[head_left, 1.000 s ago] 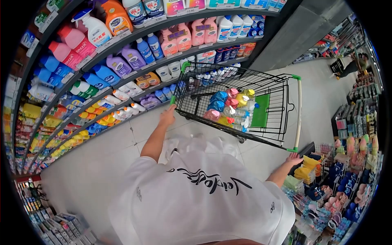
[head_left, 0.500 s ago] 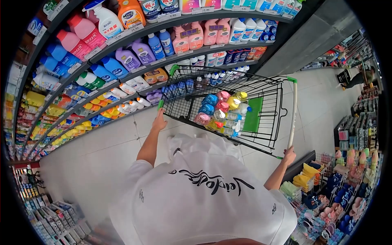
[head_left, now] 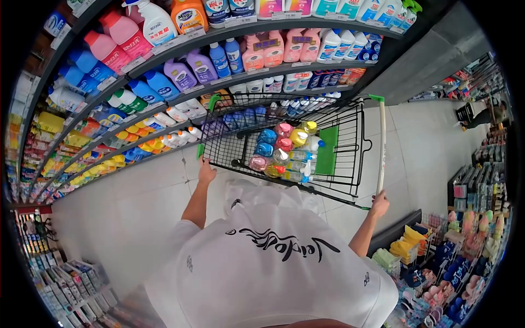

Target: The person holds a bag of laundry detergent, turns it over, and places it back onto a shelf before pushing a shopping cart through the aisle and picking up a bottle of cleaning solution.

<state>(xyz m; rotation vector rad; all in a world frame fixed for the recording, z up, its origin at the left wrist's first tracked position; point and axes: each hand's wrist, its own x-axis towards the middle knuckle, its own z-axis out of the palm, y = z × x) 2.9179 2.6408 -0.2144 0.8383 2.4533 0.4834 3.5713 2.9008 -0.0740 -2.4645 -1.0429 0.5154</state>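
A black wire shopping cart with green corner caps stands sideways before me. My right hand is closed around the near end of its pale handle bar. At the cart's opposite end, my left hand grips the near corner, just below a green cap. Inside the basket lie several bottles: blue ones, pink ones, a yellow one and clear ones with blue-tipped tops. A green panel sits beside them, toward the handle.
Curved shelves of cleaning bottles run along the far side and left, close to the cart. A grey pillar stands beyond. Slippers and yellow goods are displayed at lower right. A person is at far right.
The cart and both my hands have shifted a little left in view, the cart's left end sinking slightly. The shelves appear farther right. Both hands keep their hold.
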